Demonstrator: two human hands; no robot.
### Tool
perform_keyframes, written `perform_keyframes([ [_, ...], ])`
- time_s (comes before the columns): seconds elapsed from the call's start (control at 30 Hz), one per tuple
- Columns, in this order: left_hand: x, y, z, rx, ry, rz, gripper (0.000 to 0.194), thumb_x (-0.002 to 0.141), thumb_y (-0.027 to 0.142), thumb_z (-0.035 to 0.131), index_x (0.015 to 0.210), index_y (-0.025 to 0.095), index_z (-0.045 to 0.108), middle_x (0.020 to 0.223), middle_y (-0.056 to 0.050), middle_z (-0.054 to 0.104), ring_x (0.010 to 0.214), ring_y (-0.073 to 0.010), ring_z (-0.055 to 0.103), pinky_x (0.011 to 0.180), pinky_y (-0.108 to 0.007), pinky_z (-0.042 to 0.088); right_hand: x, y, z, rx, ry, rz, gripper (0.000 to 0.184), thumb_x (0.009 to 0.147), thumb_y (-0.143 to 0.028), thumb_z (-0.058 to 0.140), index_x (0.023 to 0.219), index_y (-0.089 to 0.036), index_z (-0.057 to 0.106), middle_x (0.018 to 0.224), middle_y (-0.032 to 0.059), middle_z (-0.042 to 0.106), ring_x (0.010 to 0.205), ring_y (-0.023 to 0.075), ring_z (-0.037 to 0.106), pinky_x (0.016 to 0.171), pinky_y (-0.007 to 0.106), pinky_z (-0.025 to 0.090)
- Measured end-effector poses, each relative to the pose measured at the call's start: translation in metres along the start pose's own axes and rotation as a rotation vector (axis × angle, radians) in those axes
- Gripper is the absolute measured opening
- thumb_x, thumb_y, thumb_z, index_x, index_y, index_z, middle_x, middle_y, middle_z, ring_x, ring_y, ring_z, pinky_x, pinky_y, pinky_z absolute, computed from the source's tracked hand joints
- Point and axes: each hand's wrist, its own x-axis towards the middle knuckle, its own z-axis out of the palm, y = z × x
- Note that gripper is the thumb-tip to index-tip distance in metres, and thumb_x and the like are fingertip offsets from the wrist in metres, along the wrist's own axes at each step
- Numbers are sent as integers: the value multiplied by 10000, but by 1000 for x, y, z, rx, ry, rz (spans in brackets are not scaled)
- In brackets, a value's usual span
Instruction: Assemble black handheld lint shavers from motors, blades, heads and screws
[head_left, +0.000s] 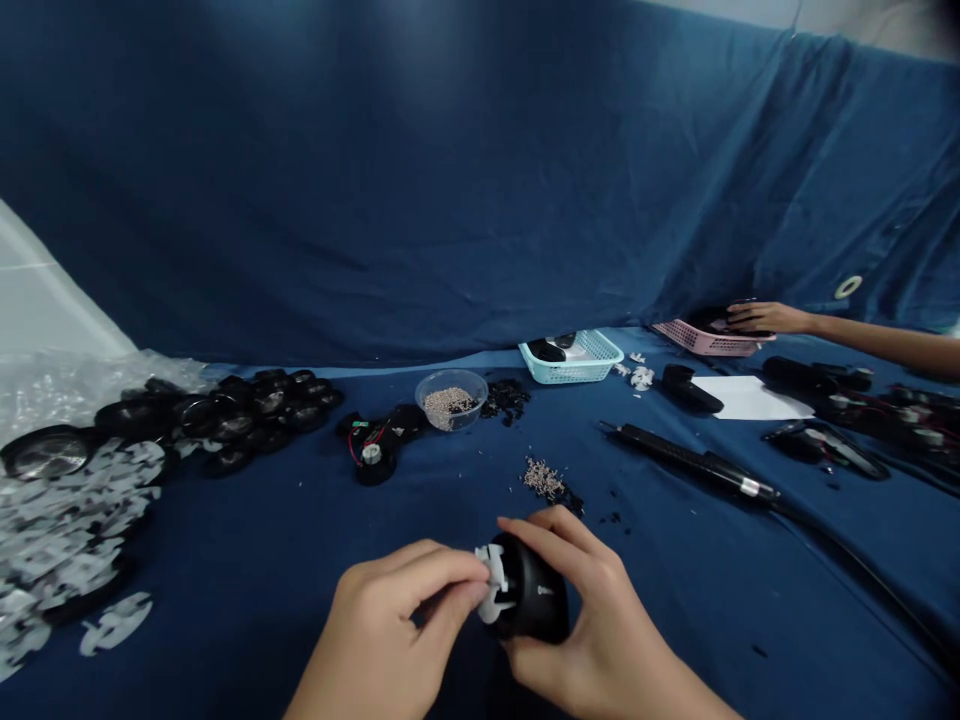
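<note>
At the lower centre of the frame, a small white plastic clip-shaped part (491, 600) is held at the open end of a rounded black plastic housing (546, 598). The left-hand grip (394, 615) is pinched on the white part between thumb and forefinger; the housing is wrapped by the right-hand grip (596, 605), fingers above and thumb below. The step in hand is judged to be the fitting of the white part into the housing's mouth (whether it is seated cannot be told from this angle). For the next move, a steady hold from the right and careful alignment from the left seem to be called for. Similar flat white plastic pieces (75, 520) are heaped at the left edge of the blue cloth-covered surface (255, 570). Near the centre, small coppery screw-like pieces (544, 480) are piled beyond the housing, and a long black pen-shaped electric screwdriver (675, 457) is left unheld at the right.
</note>
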Motion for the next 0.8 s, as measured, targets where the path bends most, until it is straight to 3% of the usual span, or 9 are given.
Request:
perform_keyframes([
  [0.1, -2, -1, -2, 27, -16, 120, 190, 877, 181, 557, 777, 259, 699, 772, 57, 700, 696, -77, 662, 659, -132, 505, -1, -7, 1, -2, -18, 8, 695, 537, -74, 620, 1221, -198, 601, 1004, 35, 541, 850, 162, 605, 762, 264, 503],
  [0.27, -7, -9, -6, 36, -90, 305, 229, 898, 118, 485, 860, 247, 671, 836, 21, 689, 729, -89, 655, 676, -153, 519, -2, -16, 0, 14, -100, 128, 450, 528, -114, 664, 960, -239, 696, 903, 7, 534, 779, 174, 608, 687, 277, 501],
  [0.43, -8, -9, -11, 99, -89, 417, 273, 889, 76, 477, 913, 263, 674, 824, 12, 668, 719, -98, 628, 665, -180, 508, -9, -11, -1, 54, -114, 167, 607, 540, -114, 697, 1123, -280, 659, 952, 5, 539, 832, 185, 619, 748, 295, 508],
  [0.53, -9, -5, -11, 102, -108, 459, 366, 866, 40, 509, 1089, 303, 631, 888, 19, 690, 807, -109, 635, 731, -187, 529, -13, -6, -2, 93, -74, 135, 685, 559, -120, 715, 1214, -288, 604, 1041, 22, 546, 934, 203, 608, 840, 315, 495],
  [0.6, -15, -2, -11, 115, -45, 469, 468, 846, 34, 544, 1195, 345, 564, 982, 35, 706, 952, -120, 633, 837, -199, 531, -13, -5, -3, 135, -87, 126, 711, 559, -108, 716, 1234, -291, 589, 1088, 32, 556, 1008, 224, 591, 891, 334, 481],
  [0.7, -27, -9, -19, 158, 144, 387, 487, 852, 88, 548, 1242, 378, 513, 1181, 46, 667, 1158, -140, 572, 988, -246, 483, -9, -1, -3, 185, -147, 172, 682, 576, -114, 720, 1225, -278, 589, 1193, 49, 558, 1115, 255, 554, 953, 364, 455],
  [0.8, -33, -43, -47, 266, 337, 217, 388, 880, 180, 528, 1236, 333, 513, 1262, 13, 613, 1218, -154, 531, 1056, -289, 433, -4, 15, 0, 246, -179, 279, 654, 643, -160, 706, 1269, -259, 543, 1294, 65, 532, 1163, 251, 544, 989, 369, 435],
])
